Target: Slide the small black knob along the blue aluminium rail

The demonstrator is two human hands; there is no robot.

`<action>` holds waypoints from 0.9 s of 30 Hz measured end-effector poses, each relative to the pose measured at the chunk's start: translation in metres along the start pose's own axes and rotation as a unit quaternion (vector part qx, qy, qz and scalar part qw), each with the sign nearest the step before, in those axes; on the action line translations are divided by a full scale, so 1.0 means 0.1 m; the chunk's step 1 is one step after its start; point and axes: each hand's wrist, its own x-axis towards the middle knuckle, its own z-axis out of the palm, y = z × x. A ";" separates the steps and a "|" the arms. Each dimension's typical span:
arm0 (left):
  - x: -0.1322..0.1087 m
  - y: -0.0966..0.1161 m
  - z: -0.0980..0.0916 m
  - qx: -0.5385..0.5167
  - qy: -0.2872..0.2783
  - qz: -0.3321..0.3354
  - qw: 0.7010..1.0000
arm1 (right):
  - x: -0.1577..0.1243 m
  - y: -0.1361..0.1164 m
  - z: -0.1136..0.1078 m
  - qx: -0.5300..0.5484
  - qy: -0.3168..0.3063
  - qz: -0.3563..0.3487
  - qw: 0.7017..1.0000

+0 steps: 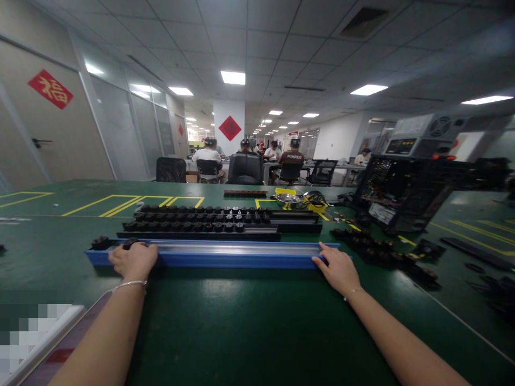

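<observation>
A long blue track point(233, 261) with a silver inner channel lies crosswise on the green table in front of me. My left hand point(135, 260) is closed near its left end, fingers curled around a small black block point(131, 243) set in the channel. Another black block point(100, 243) sits at the very left end of the track. At the opposite end, my right hand point(339, 267) grips the track, thumb on the near wall and fingers over the far wall. The palm side of my left hand is hidden.
Behind lie black tracks point(257, 235) filled with several black blocks. A metal bowl point(287, 199) stands farther back. To the right are an open computer case point(396, 195), a power supply point(426, 134) and loose black parts point(374, 251). People sit in the background.
</observation>
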 end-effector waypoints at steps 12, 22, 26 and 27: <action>-0.01 0.02 0.04 -0.002 -0.004 0.013 1.000 | 0.10 -0.18 0.05 0.036 0.058 0.094 0.993; -0.03 0.03 0.02 0.016 -0.008 0.001 1.000 | 0.07 -0.27 0.09 0.024 0.079 0.106 0.991; -0.02 0.03 0.03 0.015 0.000 0.005 1.000 | 0.06 -0.26 0.08 0.019 0.086 0.093 0.992; -0.02 0.03 0.03 0.013 0.003 0.007 1.000 | 0.06 -0.26 0.08 0.017 0.084 0.094 0.992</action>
